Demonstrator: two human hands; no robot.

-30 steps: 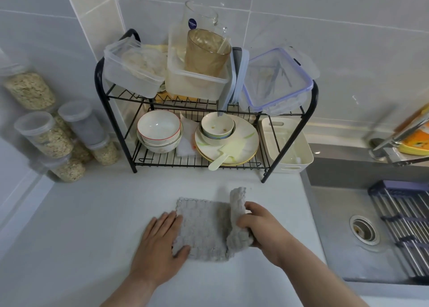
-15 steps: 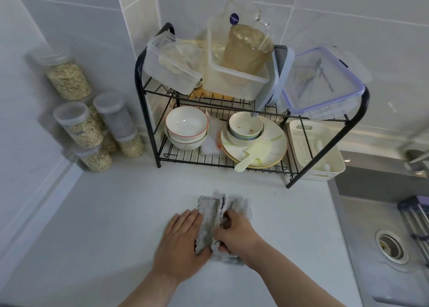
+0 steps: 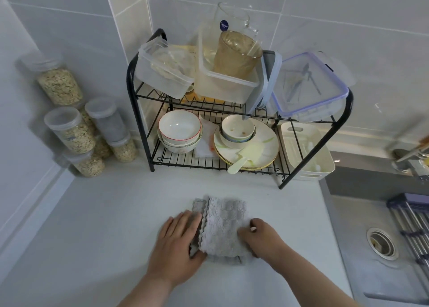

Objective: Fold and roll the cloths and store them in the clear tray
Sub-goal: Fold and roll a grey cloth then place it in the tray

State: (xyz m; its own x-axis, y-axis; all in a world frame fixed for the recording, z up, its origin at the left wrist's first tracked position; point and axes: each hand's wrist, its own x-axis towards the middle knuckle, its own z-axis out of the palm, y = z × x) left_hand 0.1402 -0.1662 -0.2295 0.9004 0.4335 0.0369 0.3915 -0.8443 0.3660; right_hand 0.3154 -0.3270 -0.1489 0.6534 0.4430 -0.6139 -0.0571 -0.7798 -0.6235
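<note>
Grey cloth [image 3: 224, 227] lies folded on the white tabletop [image 3: 92, 225], near its front and just in front of the black dish rack [image 3: 308, 158], with a strip of bare surface between the cloth's far edge and the rack's feet. The upper layer's scalloped edge runs front to back left of the cloth's middle, leaving a narrow band of the lower layer showing beside it. A wide stretch of tabletop separates the cloth from the grain jars [image 3: 69, 132] in the left corner. To the right, the sink [image 3: 362, 248] rim lies near the cloth.

Left hand [image 3: 176, 248] rests palm down on the left band, fingers straight and close together, tips beside the scalloped edge. Right hand [image 3: 262, 239] sits at the cloth's right edge, fingers curled and pinching the fold there. Both forearms reach in from the bottom of the view.
</note>
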